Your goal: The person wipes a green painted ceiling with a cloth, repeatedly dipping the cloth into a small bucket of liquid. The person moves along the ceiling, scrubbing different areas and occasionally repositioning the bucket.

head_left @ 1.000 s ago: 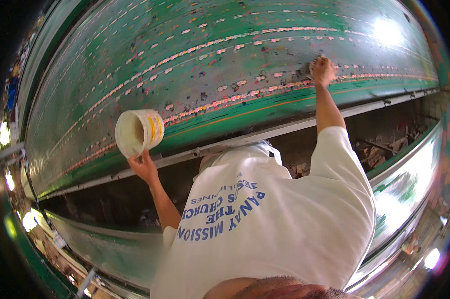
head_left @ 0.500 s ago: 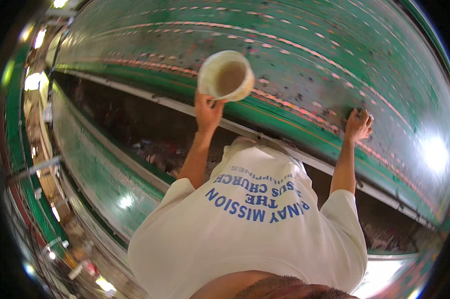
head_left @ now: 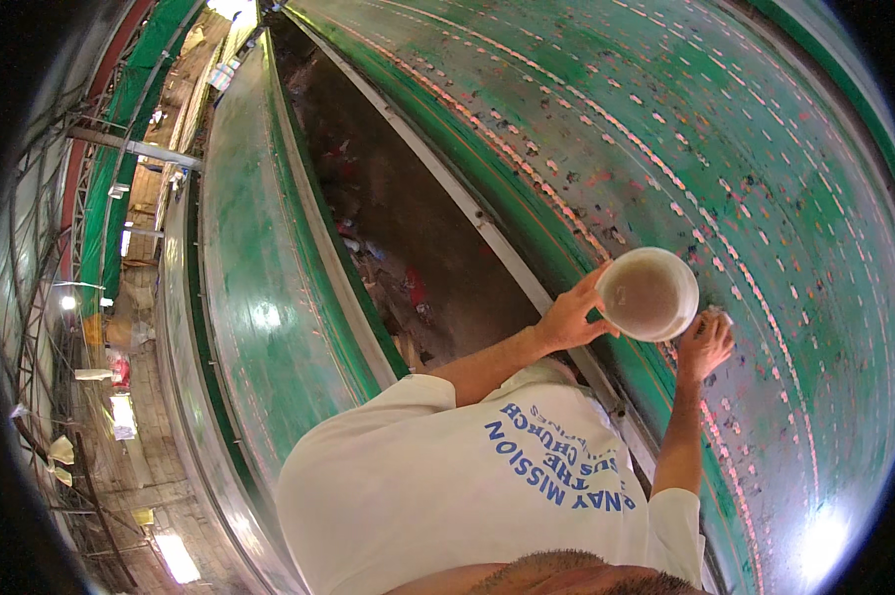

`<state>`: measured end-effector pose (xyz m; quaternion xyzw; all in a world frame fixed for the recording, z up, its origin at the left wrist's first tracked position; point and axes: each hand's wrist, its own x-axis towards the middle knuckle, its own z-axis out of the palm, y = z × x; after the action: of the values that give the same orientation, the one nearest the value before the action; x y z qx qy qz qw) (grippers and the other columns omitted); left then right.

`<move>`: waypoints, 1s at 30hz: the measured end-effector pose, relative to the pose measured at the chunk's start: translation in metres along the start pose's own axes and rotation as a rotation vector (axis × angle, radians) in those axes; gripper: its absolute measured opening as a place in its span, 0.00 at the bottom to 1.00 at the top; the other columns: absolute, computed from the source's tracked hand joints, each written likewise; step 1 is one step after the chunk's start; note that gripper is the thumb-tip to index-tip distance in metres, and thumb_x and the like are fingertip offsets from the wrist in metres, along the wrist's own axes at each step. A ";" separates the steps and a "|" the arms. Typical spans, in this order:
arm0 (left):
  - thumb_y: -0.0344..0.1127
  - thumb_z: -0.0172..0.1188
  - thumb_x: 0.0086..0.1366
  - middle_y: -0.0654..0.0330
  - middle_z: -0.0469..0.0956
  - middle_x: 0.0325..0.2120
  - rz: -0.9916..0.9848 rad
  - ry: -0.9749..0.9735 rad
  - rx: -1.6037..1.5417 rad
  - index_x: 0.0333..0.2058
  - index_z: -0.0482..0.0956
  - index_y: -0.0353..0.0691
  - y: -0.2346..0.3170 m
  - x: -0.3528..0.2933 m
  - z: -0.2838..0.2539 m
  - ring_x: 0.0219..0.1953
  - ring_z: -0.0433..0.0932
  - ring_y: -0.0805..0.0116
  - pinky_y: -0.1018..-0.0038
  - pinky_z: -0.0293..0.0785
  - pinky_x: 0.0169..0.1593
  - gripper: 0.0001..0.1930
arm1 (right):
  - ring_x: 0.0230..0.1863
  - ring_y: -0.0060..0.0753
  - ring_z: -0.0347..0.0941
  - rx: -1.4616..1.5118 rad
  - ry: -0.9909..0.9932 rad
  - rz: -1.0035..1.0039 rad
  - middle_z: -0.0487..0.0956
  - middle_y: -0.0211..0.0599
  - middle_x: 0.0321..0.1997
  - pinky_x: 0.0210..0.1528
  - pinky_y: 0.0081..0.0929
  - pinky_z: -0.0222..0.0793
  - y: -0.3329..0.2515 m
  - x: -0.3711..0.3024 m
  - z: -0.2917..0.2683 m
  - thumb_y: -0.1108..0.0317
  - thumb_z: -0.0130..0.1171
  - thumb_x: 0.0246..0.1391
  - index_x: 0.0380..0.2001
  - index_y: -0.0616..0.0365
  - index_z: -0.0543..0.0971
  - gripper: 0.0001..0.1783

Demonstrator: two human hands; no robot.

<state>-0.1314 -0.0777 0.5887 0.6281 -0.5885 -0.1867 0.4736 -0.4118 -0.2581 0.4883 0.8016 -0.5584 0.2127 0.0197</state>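
Observation:
My left hand [head_left: 572,311] grips the rim of a round off-white tub [head_left: 689,297], its fingers closed at the tub's left side. Inside the tub is something greyish brown; whether it is liquid cannot be made out. Just to the right, my right hand [head_left: 703,349] is down at the long green table top [head_left: 844,327], close beside the tub. Its fingers are bent round a small greyish wad [head_left: 717,317], mostly hidden by the hand. Rows of pink and white marks and scattered dark specks cover the green surface around both hands.
A pale metal rail [head_left: 437,178] runs along the table's near edge. Beyond it lies a dark gap [head_left: 388,198] with scraps on the ground, then a second long green table [head_left: 259,248]. At far left are roof trusses [head_left: 90,213] and bright lamps.
The whole view has turned, so the tables run more steeply. My left hand has brought the tub rightward, next to my right hand, which still grips the wad at the table.

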 end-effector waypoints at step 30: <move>0.44 0.81 0.54 0.38 0.60 0.77 0.099 -0.080 0.303 0.33 0.78 0.41 0.088 0.010 0.038 0.66 0.78 0.38 0.54 0.85 0.55 0.20 | 0.56 0.56 0.76 0.728 -0.079 0.026 0.83 0.48 0.55 0.60 0.49 0.72 0.077 -0.057 -0.156 0.68 0.63 0.70 0.52 0.58 0.84 0.11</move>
<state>-0.2087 -0.0882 0.6453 0.6547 -0.6586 -0.0972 0.3581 -0.5470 -0.1940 0.5932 0.7566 -0.4564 0.3667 -0.2912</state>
